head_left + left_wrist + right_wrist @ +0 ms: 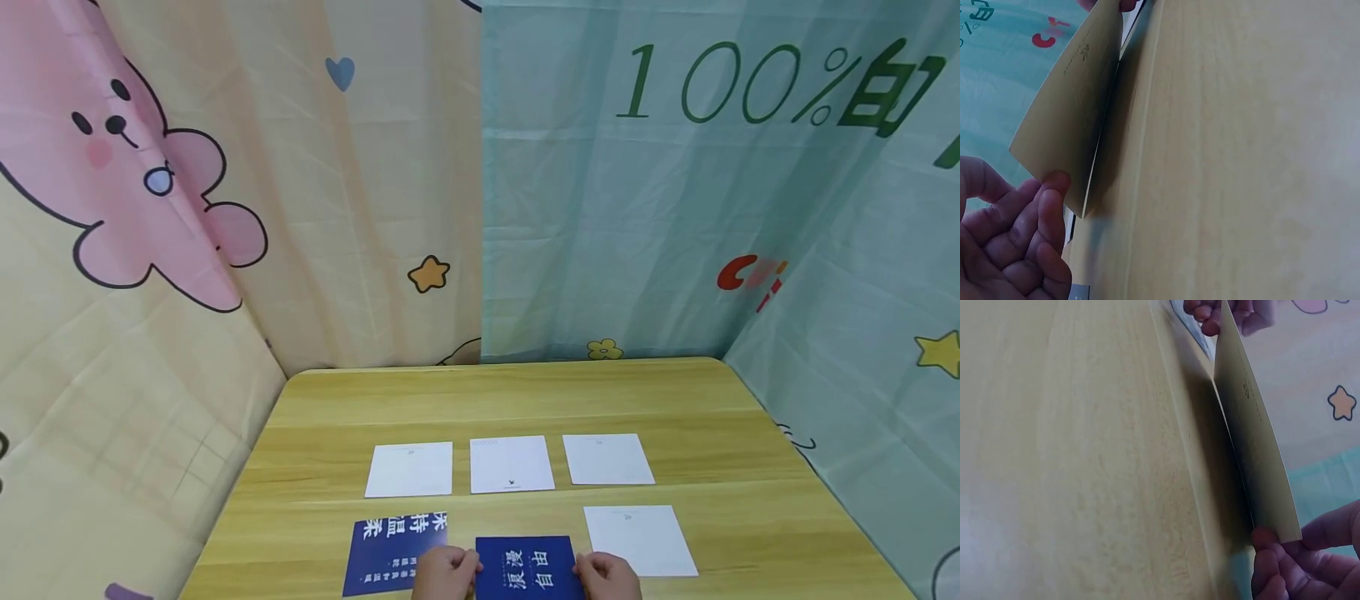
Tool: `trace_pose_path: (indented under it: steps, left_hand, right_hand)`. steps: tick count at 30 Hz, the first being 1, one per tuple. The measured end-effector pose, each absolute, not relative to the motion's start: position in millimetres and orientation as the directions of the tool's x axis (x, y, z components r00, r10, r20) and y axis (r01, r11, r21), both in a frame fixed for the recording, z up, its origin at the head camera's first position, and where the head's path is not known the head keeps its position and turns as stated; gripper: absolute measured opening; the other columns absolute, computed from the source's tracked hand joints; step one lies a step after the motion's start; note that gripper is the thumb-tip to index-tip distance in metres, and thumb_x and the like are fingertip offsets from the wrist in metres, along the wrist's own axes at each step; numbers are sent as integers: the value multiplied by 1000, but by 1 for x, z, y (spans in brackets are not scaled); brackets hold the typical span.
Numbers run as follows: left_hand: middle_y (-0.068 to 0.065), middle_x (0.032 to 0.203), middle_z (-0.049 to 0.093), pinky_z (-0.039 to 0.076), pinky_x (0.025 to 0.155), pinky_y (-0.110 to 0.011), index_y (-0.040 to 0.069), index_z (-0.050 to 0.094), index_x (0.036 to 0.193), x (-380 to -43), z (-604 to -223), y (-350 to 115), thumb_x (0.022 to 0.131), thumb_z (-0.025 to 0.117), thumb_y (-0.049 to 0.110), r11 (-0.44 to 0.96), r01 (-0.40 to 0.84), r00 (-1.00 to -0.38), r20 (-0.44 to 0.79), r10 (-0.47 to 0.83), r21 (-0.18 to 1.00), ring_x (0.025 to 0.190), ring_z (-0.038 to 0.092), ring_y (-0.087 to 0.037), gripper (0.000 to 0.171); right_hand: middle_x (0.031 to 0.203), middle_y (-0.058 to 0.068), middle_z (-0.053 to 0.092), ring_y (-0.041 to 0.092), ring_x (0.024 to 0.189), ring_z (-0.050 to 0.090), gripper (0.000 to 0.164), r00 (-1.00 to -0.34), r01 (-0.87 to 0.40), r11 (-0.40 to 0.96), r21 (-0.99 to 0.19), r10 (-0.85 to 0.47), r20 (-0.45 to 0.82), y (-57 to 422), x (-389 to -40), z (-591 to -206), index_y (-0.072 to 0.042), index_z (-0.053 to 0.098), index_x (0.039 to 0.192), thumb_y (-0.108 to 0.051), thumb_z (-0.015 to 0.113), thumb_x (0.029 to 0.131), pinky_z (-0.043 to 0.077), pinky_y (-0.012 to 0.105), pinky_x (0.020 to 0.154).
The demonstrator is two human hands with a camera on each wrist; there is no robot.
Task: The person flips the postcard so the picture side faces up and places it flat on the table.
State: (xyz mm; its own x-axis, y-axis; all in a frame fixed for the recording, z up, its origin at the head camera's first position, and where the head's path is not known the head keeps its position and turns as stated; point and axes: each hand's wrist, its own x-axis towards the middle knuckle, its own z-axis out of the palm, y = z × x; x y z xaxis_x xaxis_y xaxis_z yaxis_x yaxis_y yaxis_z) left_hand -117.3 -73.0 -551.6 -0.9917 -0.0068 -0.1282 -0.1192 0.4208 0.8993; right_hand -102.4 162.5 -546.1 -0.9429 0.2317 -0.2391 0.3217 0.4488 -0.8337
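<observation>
Both hands hold a dark blue postcard (525, 571) with large white characters, at the table's near edge. My left hand (446, 572) pinches its left edge, and my right hand (609, 575) pinches the right edge. Both wrist views show the postcard's plain back, tilted up off the tabletop; in the left wrist view the back (1072, 106) bears small print. Fingers of the left hand (1016, 240) curl at its lower corner there. Beside the left hand lies another blue postcard (393, 550) with white characters, partly covered by that hand. A white card (641, 542) lies just beyond the right hand.
Farther back on the wooden table (495, 400) lie three white cards in a row: a left one (409, 471), a middle one (512, 465) and a right one (608, 459). Printed cloth curtains (390, 183) hang behind the table and on both sides.
</observation>
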Motion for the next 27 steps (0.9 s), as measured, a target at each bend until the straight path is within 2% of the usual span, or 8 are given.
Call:
trace_pose_path:
  steps: [4,11,21,27]
  left_hand:
    - [8,48,50,34,44,-24,11,62,56,-118,-549,-71,77,58,18,513,-54,-998,-58,-8,857,45,43,-10,23]
    - [9,43,33,25,43,-23,14,39,45,-122,-546,-64,75,57,17,618,-41,-998,-2,-63,785,41,32,-9,35]
    - [5,47,39,28,48,-26,13,49,48,-126,-546,-58,75,56,16,683,-40,-997,17,-76,729,46,35,-12,28]
    - [9,44,32,25,45,-24,15,40,44,-125,-548,-57,72,57,15,694,-28,-994,54,-96,720,43,30,-9,32]
  right_hand:
    - [59,0,55,12,56,46,22,-956,277,550,-788,240,-169,159,-107,-545,-6,63,66,-16,56,84,38,29,54]
    - [58,0,50,14,56,44,20,-954,273,627,-730,276,-119,149,-114,-541,-5,64,67,-11,57,85,35,30,54]
    - [60,0,50,15,57,45,17,-958,262,695,-669,273,-91,142,-117,-537,-1,65,70,-9,59,84,37,30,55]
    - [61,1,51,15,58,45,17,-967,238,727,-644,242,-84,142,-119,-538,-1,65,71,-10,60,84,38,31,56]
